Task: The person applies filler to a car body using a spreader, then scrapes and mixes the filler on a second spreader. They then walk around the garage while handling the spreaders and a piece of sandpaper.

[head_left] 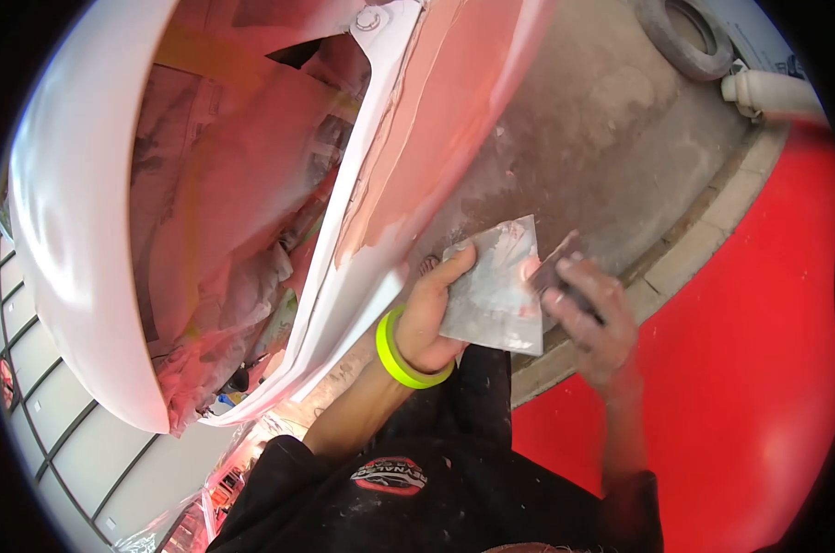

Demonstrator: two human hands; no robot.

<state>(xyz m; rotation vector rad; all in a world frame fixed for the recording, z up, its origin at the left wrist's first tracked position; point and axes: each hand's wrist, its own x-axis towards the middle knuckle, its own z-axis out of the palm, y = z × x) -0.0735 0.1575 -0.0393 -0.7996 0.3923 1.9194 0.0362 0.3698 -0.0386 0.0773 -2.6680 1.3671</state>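
Note:
My left hand (428, 313) grips a flat, smeared grey mixing board (491, 309) by its left edge, thumb on top. A yellow-green wristband (391, 355) circles that wrist. At the board's right edge, my right hand (599, 318), slightly blurred, is closed on a dark putty spreader (554, 263). A small dab of pinkish body filler (531, 267) lies at the board's edge beside the spreader. To the left stands a white car body panel (344, 207), with a long band of pink filler (422, 138) spread along it.
Dusty masking sheets (224, 203) cover the opening between the panel and a raised white hood (81, 212). A tyre (689, 41) and a white pipe (772, 95) lie on the concrete floor (611, 138). A low curb (694, 235) borders a red surface (712, 369) at right.

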